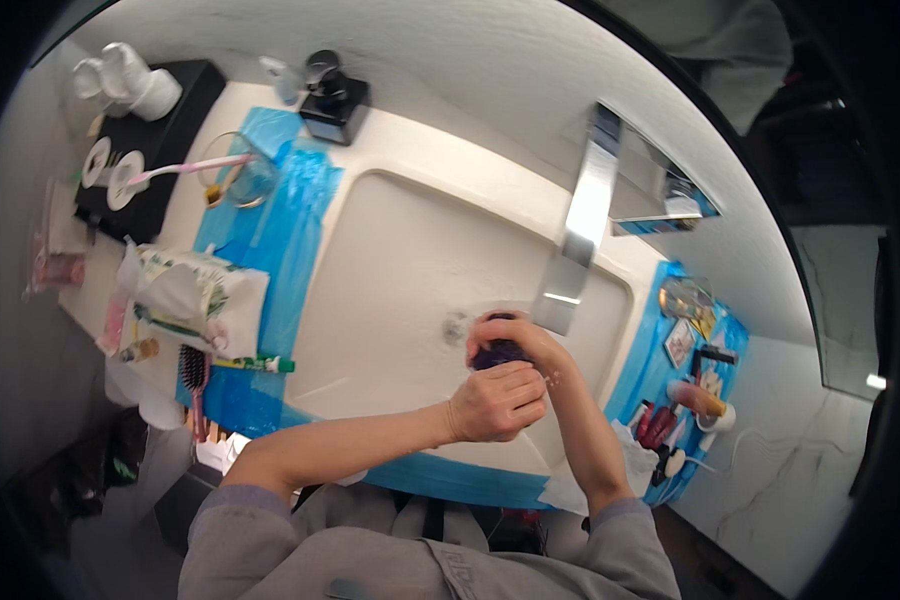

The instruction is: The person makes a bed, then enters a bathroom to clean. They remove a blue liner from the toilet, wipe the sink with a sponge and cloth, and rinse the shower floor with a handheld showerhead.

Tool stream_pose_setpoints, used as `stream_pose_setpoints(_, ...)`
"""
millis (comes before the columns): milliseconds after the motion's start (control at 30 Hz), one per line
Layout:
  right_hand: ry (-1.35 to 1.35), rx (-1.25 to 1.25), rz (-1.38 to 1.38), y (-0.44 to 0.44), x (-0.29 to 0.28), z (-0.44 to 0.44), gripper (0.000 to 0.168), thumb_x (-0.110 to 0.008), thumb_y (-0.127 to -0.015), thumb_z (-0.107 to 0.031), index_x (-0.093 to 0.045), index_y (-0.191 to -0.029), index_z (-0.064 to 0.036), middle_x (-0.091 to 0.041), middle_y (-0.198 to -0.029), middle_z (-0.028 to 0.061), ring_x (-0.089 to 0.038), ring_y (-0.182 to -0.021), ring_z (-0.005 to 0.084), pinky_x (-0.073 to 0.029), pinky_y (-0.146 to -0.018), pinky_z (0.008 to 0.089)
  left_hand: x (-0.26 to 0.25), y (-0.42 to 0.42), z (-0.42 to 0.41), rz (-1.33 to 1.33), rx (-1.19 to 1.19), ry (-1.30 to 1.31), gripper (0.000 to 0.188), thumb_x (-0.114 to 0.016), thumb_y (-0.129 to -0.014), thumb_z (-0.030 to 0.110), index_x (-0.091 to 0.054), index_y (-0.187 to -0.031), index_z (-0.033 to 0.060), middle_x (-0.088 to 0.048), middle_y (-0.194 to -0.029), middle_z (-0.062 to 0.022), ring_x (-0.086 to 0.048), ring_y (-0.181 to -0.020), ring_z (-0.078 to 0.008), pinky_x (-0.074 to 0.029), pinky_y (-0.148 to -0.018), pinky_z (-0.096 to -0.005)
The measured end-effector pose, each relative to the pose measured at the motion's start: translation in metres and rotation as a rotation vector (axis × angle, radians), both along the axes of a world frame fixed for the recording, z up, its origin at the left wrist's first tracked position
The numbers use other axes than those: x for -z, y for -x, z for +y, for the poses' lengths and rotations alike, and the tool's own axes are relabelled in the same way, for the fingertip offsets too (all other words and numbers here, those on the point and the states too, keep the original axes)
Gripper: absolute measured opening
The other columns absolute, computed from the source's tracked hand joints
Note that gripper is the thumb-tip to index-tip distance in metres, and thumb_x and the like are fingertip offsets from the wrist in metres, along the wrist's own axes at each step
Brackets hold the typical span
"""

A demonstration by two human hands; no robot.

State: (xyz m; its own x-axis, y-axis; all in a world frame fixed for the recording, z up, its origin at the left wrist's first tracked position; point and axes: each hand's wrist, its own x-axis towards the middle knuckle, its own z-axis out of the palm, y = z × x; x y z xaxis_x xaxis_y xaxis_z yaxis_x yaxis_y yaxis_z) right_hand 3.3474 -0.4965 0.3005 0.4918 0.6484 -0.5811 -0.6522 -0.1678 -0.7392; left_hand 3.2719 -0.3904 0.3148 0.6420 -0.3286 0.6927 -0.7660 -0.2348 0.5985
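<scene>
Over the white washbasin (390, 262), both my hands hold a dark purple object (501, 352), whose kind I cannot tell because the fingers cover much of it. My left hand (499, 401) lies on its near side with fingers bent over it. My right hand (517, 341) curls around its far and right side. Drops of water show at the right wrist. The flat metal faucet (581, 225) reaches over the basin, its end just above my right hand. The drain (456, 326) lies left of the fingers.
Left of the basin, blue plastic film (296, 217) bears a glass (251, 176) with a toothbrush, a pack of wipes (195, 300) and a hairbrush (195, 382). Cosmetics (660, 427) and a glass (686, 298) stand at the right. A black box (337, 112) is at the back.
</scene>
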Motion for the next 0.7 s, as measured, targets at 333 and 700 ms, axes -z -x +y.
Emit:
stream_pose_setpoints(333,0.753,-0.378,-0.459,0.014,0.035,0.0,0.02,-0.054,-0.06,-0.02,-0.063,-0.059,-0.002,-0.059,-0.055,0.0128,-0.057,-0.053,0.0229,-0.047,-0.057,0.0312,0.073,0.017,-0.046,-0.176,0.223,-0.377,0.011,-0.051,-0.068,0.014,-0.058,-0.074,0.0079,-0.059,-0.082,-0.0067,-0.058,-0.081,-0.0196,-0.045,-0.075,-0.0301)
stream_pose_setpoints(700,0.483,0.126,-0.458,0.04,0.049,-0.063,0.029,-0.05,-0.083,-0.025,-0.061,-0.073,0.0,-0.06,-0.067,0.0052,-0.053,-0.064,0.0117,-0.043,-0.062,0.027,0.024,0.016,-0.039,-0.061,0.533,-0.402,0.014,-0.058,-0.063,0.01,-0.056,-0.076,0.0042,-0.058,-0.08,-0.0112,-0.056,-0.077,-0.025,-0.044,-0.071,-0.0353)
